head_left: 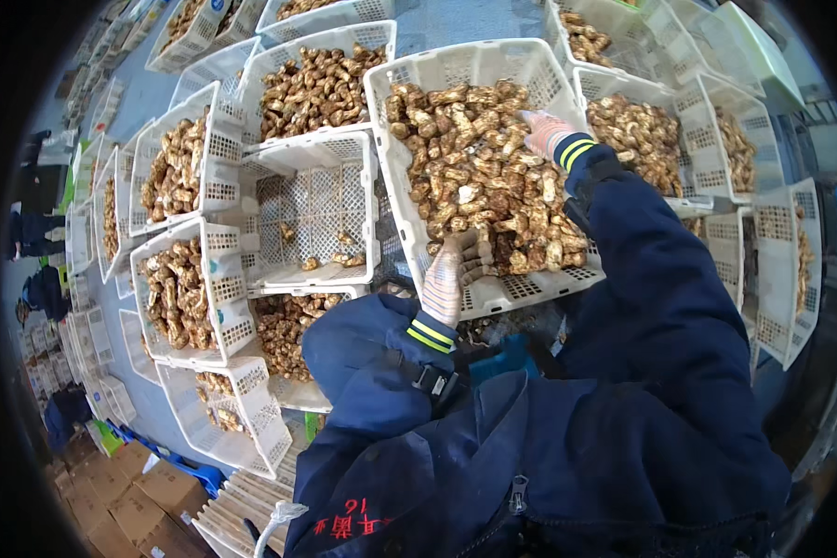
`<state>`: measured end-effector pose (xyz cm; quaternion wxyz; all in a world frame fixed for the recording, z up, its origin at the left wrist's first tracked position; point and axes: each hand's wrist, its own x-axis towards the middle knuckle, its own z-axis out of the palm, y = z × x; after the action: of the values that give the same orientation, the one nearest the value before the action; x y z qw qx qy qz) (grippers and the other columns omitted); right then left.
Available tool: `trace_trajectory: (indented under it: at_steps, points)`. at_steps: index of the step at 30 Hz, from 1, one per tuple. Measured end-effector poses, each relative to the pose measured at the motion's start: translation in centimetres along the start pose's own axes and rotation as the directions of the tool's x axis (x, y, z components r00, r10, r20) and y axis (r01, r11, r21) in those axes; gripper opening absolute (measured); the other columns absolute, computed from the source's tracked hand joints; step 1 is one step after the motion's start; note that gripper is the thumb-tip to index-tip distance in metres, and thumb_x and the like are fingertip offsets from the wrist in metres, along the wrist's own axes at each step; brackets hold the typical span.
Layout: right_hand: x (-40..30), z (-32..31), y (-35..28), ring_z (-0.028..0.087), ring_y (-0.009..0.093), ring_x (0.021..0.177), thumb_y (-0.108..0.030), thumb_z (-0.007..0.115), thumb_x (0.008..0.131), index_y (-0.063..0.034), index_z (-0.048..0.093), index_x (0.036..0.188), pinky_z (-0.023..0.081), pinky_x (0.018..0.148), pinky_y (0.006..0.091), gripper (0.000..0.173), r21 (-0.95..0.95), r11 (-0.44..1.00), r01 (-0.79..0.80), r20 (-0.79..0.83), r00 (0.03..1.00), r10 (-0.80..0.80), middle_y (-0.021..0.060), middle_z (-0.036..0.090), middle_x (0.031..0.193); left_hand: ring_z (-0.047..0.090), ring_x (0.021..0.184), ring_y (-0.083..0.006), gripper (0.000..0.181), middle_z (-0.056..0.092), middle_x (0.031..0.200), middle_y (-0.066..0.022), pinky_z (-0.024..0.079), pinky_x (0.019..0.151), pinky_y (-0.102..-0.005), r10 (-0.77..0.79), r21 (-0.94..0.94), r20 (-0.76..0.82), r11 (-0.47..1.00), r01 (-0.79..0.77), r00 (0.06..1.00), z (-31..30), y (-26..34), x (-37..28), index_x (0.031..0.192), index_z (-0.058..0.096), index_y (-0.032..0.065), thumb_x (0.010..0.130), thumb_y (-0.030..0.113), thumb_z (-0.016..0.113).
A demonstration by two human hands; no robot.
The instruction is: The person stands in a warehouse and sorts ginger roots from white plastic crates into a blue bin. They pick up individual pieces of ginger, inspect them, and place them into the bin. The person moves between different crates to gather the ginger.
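A large white plastic crate (485, 303) stands tilted before me, filled with brown and cream mushrooms (488, 174) that look like matsutake. My left hand (453, 272), in a striped knit glove with a dark, soiled palm, rests at the near left of the pile, palm up with fingers bent; whether it holds a mushroom cannot be told. My right hand (547, 132), in a similar glove, reaches to the far right of the pile with its fingertips at the mushrooms. Its grip is not clear.
Left of the big crate lies a crate (314, 279) with a few mushrooms on its mesh bottom. Mushroom-filled crates (321, 132) surround it on the left, and others (635, 139) stand at the right. Cardboard boxes (139, 502) lie at the lower left. People (42, 293) are at the far left.
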<state>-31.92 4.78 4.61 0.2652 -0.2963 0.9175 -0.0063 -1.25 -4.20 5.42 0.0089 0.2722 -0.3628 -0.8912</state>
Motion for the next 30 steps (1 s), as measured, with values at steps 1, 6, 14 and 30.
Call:
trace_trajectory:
  at_steps: [1, 6, 14, 30]
  points:
    - [0.8, 0.6, -1.3, 0.046, 0.032, 0.121, -0.023, 0.05, 0.084, -0.0096, 0.041, 0.133, 0.037, 0.099, 0.0402, 0.051, -0.01, 1.0, -0.008, 0.003, 1.0, 0.008, 0.0177, 0.045, 0.134, 0.058, 0.094, -0.0207, 0.071, 0.056, 0.105, -0.0116, 0.05, 0.082, -0.0328, 0.007, -0.022, 0.007, 1.0, -0.007, 1.0, -0.5, -0.4, 0.2, 0.124, 0.045, -0.0033, 0.087, 0.056, 0.05]
    - [6.4, 2.8, -4.2, 0.035, 0.031, 0.13, -0.021, 0.047, 0.086, -0.0131, 0.038, 0.137, 0.035, 0.103, 0.0397, 0.052, -0.158, 0.987, 0.042, 0.064, 0.997, -0.032, 0.0097, 0.035, 0.144, 0.054, 0.102, -0.0208, 0.068, 0.055, 0.111, -0.013, 0.044, 0.09, -0.0332, -0.049, -0.017, 0.025, 0.999, 0.049, 0.999, 1.3, 0.9, -0.8, 0.127, 0.043, -0.0037, 0.09, 0.053, 0.045]
    - [7.9, 4.0, -6.5, 0.048, 0.029, 0.113, -0.028, 0.058, 0.079, -0.0152, 0.059, 0.115, 0.044, 0.089, 0.0403, 0.038, -0.437, 0.898, 0.052, -0.061, 0.994, -0.087, 0.0127, 0.049, 0.121, 0.055, 0.103, -0.0202, 0.071, 0.057, 0.112, -0.0148, 0.044, 0.091, -0.0321, -0.045, -0.001, -0.01, 0.999, 0.045, 0.999, 1.8, 2.1, -1.1, 0.129, 0.041, -0.0058, 0.091, 0.054, 0.043]
    - [2.2, 0.7, -1.8, 0.052, 0.036, 0.105, -0.025, 0.066, 0.074, -0.0105, 0.051, 0.122, 0.044, 0.087, 0.0421, 0.053, -0.137, 0.923, 0.36, 0.084, 0.933, -0.351, 0.0215, 0.051, 0.111, 0.056, 0.1, -0.0199, 0.054, 0.058, 0.105, -0.0118, 0.048, 0.085, -0.033, 0.068, 0.147, -0.013, 0.987, -0.065, 0.998, -0.3, 0.6, -0.2, 0.124, 0.047, -0.0029, 0.092, 0.041, 0.05]
